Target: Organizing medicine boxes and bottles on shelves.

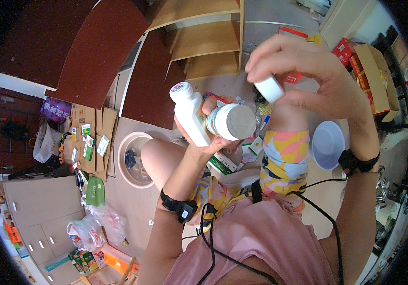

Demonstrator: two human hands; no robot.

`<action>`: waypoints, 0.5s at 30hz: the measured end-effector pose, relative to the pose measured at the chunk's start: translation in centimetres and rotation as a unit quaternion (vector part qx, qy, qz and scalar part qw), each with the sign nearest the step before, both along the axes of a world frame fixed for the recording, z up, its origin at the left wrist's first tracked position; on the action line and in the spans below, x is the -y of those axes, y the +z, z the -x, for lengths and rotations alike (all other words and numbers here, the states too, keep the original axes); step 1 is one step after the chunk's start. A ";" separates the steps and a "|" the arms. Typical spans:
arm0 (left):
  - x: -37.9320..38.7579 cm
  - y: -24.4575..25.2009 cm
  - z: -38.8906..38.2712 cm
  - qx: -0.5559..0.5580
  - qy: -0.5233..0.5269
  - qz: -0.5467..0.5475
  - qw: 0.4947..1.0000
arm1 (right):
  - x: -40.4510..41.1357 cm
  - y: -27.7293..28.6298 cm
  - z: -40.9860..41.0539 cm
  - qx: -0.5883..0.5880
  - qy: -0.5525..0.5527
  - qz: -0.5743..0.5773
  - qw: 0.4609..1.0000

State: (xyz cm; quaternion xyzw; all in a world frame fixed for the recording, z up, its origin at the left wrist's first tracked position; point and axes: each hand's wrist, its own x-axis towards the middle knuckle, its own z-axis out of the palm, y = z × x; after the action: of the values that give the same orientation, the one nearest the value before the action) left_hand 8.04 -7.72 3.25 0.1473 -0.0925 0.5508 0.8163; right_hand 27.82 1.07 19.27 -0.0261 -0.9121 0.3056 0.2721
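Observation:
My left hand (209, 140) grips two white containers together. One is a slim white plastic bottle (189, 115) with a round cap, tilted to the left. The other is a squat round white jar (230, 121), its flat grey end turned up towards me. Up and to the right, my right hand (310, 74) pinches a small white object (269, 89) between thumb and fingers. Its far end is hidden by the fingers, so its kind cannot be told. Beneath the hands, a green and white medicine box (222, 164) lies between my legs.
A pink basin (122, 156) with items in it stands left; a pale blue plastic basin (328, 144) stands right. Small medicine boxes (89, 146) lie on flattened cardboard (98, 162). A wooden shelf unit (207, 39) stands ahead. An open cardboard box (376, 78) sits far right. Black cables (321, 210) cross my lap.

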 end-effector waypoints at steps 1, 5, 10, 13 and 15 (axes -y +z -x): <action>0.0 -0.1 0.0 -0.010 -0.001 0.005 1.000 | 0.2 0.0 0.1 0.005 0.007 0.000 1.000; 0.0 -0.4 -0.2 0.078 0.027 -0.061 0.995 | 1.1 0.0 0.2 0.034 0.011 0.050 0.998; -0.2 -0.6 -0.2 -0.015 0.050 -0.028 0.998 | -0.8 -1.6 0.0 0.072 -0.075 -0.065 0.992; 0.1 -0.4 -0.7 -0.143 0.082 -0.007 0.986 | -2.6 -2.8 -0.5 0.087 -0.076 -0.037 0.993; 0.3 -0.2 -1.0 -0.222 0.130 0.004 0.966 | -3.3 -3.2 -0.9 0.127 -0.063 0.075 0.987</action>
State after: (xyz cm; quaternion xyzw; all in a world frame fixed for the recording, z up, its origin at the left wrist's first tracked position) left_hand 9.00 -8.02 3.07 0.2734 0.1129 0.6061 0.7383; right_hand 28.68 4.39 16.11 -0.1419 -0.9104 0.3494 0.1700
